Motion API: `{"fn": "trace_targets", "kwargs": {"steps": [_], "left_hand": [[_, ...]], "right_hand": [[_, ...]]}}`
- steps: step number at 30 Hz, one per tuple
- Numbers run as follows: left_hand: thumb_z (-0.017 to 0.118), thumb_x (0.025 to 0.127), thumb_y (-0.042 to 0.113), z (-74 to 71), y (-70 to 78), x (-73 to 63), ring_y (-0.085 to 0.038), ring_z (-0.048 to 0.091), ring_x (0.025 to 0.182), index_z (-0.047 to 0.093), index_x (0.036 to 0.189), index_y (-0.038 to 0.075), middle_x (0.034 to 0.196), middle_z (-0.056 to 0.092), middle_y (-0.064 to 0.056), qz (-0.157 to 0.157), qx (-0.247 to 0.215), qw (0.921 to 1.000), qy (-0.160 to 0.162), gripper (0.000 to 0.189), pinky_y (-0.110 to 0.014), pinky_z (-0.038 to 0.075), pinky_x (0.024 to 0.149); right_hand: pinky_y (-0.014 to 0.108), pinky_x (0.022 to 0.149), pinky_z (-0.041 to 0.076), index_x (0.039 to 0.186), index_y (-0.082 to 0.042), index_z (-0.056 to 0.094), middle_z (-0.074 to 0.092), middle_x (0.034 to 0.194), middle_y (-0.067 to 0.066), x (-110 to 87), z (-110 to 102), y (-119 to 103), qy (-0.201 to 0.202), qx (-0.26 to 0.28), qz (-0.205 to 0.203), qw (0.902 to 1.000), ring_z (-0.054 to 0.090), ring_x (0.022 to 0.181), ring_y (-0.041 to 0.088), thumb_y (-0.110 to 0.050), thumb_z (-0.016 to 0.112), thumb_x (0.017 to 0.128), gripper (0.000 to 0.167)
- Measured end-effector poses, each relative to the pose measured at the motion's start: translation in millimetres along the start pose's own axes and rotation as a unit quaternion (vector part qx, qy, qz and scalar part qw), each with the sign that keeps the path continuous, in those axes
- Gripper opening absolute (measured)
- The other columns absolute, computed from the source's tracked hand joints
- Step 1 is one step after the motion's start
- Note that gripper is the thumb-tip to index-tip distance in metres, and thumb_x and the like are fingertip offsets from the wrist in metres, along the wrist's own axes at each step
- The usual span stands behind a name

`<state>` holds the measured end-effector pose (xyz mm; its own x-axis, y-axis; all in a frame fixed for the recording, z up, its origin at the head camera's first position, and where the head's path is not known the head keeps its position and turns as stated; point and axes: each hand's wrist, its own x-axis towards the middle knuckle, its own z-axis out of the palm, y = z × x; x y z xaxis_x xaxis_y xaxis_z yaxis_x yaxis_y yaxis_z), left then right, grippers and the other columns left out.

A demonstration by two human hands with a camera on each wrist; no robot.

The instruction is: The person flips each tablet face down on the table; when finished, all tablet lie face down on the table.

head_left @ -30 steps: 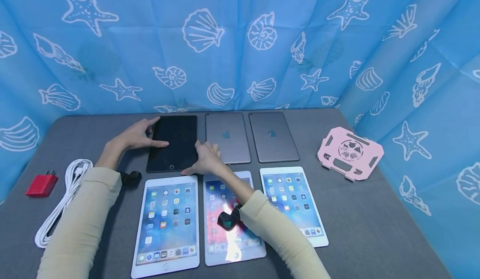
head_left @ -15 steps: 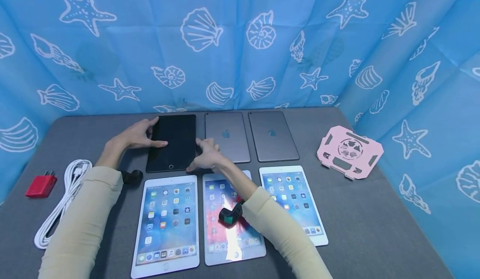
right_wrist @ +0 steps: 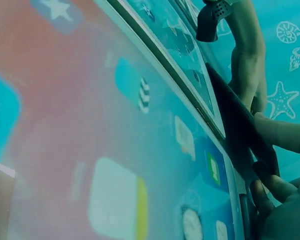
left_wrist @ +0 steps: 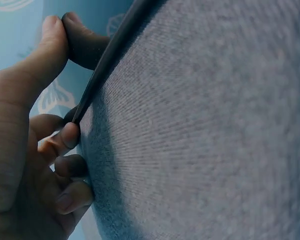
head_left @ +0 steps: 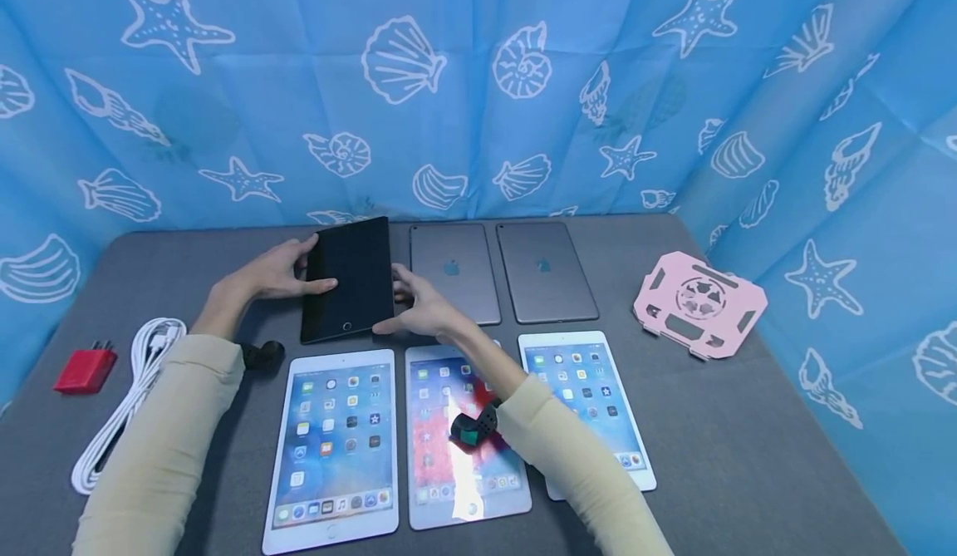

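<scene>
A black tablet (head_left: pixel 360 265) with its dark screen up tilts at the back left of the table, right edge raised and left edge low. My left hand (head_left: pixel 272 273) holds its left edge, thumb over the screen. The left wrist view shows the thumb above the tablet's thin edge (left_wrist: pixel 104 62) and the fingers low beside it. My right hand (head_left: pixel 424 305) grips the raised right edge near the lower corner. In the right wrist view that thumb lies on the tablet's upper side (right_wrist: pixel 235 117) and the fingers reach beneath.
Two grey tablets (head_left: pixel 467 290) lie face down to the right. In front are three lit white tablets (head_left: pixel 332 440), the middle one partly under my right forearm. A pink stand (head_left: pixel 699 302) lies far right; a red charger plug (head_left: pixel 85 371) and white cable (head_left: pixel 142 365) lie left.
The black tablet lay flat before; its right edge has now come up. My right hand has shifted slightly right and its fingers have gone under that edge. The left hand has barely moved.
</scene>
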<state>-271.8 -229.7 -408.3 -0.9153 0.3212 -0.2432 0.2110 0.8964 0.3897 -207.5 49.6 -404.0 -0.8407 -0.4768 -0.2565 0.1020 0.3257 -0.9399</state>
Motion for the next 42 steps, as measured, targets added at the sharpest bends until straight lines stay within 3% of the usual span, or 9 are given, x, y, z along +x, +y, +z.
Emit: {"fn": "trace_targets", "kwargs": {"steps": [5,13,18,21,25,28,35,39,42], "left_hand": [[0.066,0.091,0.060,0.9,3.2,-0.3,-0.027,0.048,0.087,0.014,0.161,-0.005,0.111,0.049,-0.020,0.005,-0.002,1.0000,0.002,0.109,-0.040,0.039,0.074],[0.064,0.092,0.061,1.7,11.0,0.4,-0.023,0.045,0.082,0.017,0.161,-0.007,0.106,0.048,-0.015,0.009,-0.004,0.9999,0.008,0.107,-0.035,0.036,0.071],[0.064,0.094,0.057,2.4,18.2,2.8,-0.022,0.044,0.078,0.018,0.160,-0.007,0.110,0.050,-0.017,0.023,-0.017,0.9996,0.007,0.103,-0.034,0.035,0.069],[0.064,0.095,0.055,3.5,23.1,4.4,-0.023,0.047,0.081,0.019,0.160,-0.006,0.117,0.053,-0.019,0.030,-0.028,0.9991,0.006,0.100,-0.036,0.038,0.072],[0.063,0.096,0.054,5.4,29.6,6.3,-0.023,0.050,0.084,0.020,0.161,-0.005,0.126,0.055,-0.022,0.042,-0.042,0.9982,0.007,0.098,-0.038,0.039,0.076],[0.063,0.097,0.051,7.7,32.9,8.4,-0.021,0.050,0.079,0.020,0.160,-0.005,0.128,0.055,-0.022,0.051,-0.051,0.9974,0.008,0.095,-0.035,0.040,0.071],[0.062,0.100,0.046,11.8,41.9,13.1,-0.015,0.044,0.066,0.019,0.161,-0.006,0.123,0.054,-0.017,0.077,-0.084,0.9935,0.002,0.090,-0.032,0.038,0.062],[0.063,0.101,0.041,15.5,47.2,17.4,-0.016,0.044,0.069,0.019,0.161,-0.004,0.111,0.053,-0.016,0.094,-0.088,0.9917,0.005,0.087,-0.033,0.038,0.065],[0.064,0.102,0.033,18.4,50.5,20.4,-0.018,0.046,0.075,0.021,0.161,-0.002,0.113,0.055,-0.018,0.121,-0.101,0.9875,0.005,0.082,-0.034,0.039,0.069]], "right_hand": [[0.053,0.124,0.030,0.165,-0.015,0.019,0.058,0.147,0.012,-4.4,-3.8,0.1,0.004,0.022,-0.020,0.9995,0.047,0.144,0.031,-0.002,0.081,0.083,0.104],[0.055,0.118,0.038,0.164,-0.018,0.025,0.053,0.153,0.014,-9.4,-5.5,-3.4,0.037,0.032,-0.040,0.9980,0.046,0.144,0.032,0.000,0.082,0.081,0.102],[0.048,0.093,0.055,0.164,-0.020,0.026,0.053,0.151,0.011,-13.0,-6.8,-6.7,0.051,0.043,-0.047,0.9966,0.049,0.137,0.030,0.000,0.079,0.080,0.101],[0.039,0.079,0.056,0.163,-0.023,0.027,0.051,0.151,0.010,-15.5,-8.6,-9.8,0.054,0.057,-0.057,0.9953,0.048,0.132,0.028,0.000,0.076,0.080,0.099],[0.031,0.084,0.052,0.163,-0.022,0.028,0.048,0.151,0.012,-18.9,-11.7,-15.0,0.050,0.060,-0.095,0.9925,0.047,0.130,0.028,0.001,0.072,0.081,0.096],[0.029,0.091,0.050,0.163,-0.021,0.028,0.046,0.151,0.014,-21.9,-13.6,-18.5,0.044,0.051,-0.116,0.9910,0.047,0.129,0.028,0.001,0.071,0.081,0.095],[0.025,0.087,0.050,0.163,-0.019,0.029,0.044,0.151,0.018,-27.7,-15.6,-24.5,0.039,0.037,-0.134,0.9895,0.048,0.128,0.028,0.001,0.069,0.081,0.093],[0.022,0.084,0.049,0.162,-0.018,0.030,0.044,0.150,0.016,-31.8,-15.2,-30.0,0.038,0.020,-0.144,0.9886,0.048,0.130,0.030,0.001,0.069,0.082,0.091],[0.021,0.081,0.050,0.162,-0.017,0.030,0.045,0.150,0.016,-35.1,-13.4,-33.2,0.038,0.010,-0.153,0.9874,0.049,0.132,0.033,-0.002,0.072,0.083,0.091]]}}
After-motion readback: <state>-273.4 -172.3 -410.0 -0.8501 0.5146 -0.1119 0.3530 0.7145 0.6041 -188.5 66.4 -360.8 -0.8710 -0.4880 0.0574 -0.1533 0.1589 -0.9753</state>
